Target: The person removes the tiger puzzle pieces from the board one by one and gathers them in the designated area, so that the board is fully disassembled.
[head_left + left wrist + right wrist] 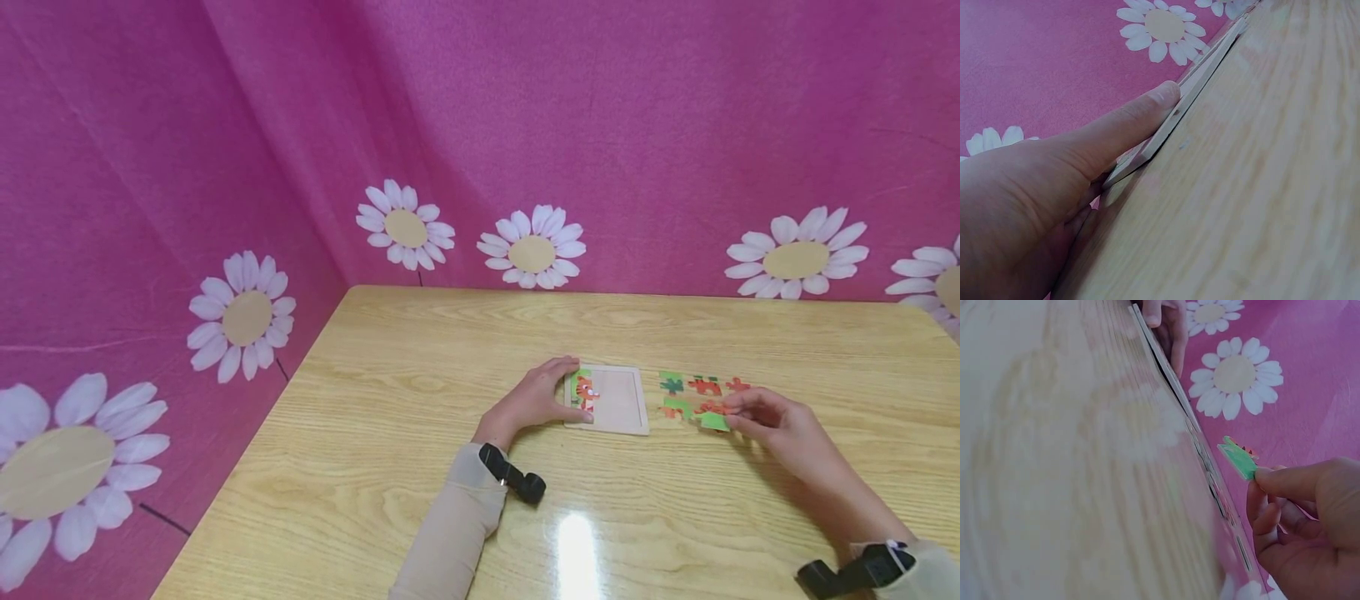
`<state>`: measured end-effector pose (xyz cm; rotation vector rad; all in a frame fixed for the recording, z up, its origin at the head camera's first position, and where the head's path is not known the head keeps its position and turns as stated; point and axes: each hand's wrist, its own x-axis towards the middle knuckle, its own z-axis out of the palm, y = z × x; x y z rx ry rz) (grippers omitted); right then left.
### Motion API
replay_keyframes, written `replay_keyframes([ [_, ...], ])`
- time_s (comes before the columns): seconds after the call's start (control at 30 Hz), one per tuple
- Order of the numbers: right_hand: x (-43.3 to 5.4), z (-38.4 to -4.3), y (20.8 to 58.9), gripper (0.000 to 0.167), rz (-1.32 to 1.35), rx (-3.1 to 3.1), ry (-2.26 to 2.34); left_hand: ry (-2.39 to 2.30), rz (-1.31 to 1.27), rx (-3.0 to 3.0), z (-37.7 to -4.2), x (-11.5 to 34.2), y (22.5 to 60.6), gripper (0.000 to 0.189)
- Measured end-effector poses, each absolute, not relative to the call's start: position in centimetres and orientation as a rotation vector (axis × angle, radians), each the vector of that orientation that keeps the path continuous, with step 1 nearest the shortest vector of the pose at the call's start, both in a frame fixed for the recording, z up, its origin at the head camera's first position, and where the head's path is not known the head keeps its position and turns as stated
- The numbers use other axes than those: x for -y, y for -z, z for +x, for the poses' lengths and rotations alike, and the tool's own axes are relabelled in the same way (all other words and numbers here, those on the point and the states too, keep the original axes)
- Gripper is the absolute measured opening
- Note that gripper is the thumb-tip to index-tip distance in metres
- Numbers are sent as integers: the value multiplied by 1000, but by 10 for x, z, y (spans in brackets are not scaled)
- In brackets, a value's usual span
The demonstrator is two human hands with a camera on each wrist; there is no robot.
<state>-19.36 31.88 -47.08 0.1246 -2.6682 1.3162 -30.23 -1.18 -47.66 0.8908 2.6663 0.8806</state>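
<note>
My left hand (531, 398) grips the left side of a shallow wooden puzzle board (621, 402), its thumb (1147, 109) on the near rim and its fingers by the far corner. Orange-and-green pieces showing an animal's face (585, 390) fill the board's left part; the rest is bare wood. Between thumb and fingertips, my right hand (791, 437) pinches a green puzzle piece (1239, 461) with a bit of orange, held above the table. Under and beside it lie several loose pieces, among them a dark green one (671, 383) and a red-orange one (705, 385).
The wooden table (420, 375) runs back to a pink curtain (637, 125) printed with white daisies. More curtain hangs along the left edge. Both wrists wear black camera straps (513, 475). Light glares on the tabletop near the front.
</note>
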Motion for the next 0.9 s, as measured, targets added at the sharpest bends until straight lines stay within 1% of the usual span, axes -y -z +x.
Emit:
replay_keyframes([
  [0.3,-328,-191,473,22,106,2648,-1318,-891,891,-2669,-302,12,477,88],
  [0.53,-334,-189,475,18,68,2628,-1327,-881,888,-2674,-303,12,478,87],
  [0.9,-350,-188,477,16,-5,2633,-1386,-874,892,-2673,-302,12,476,87],
])
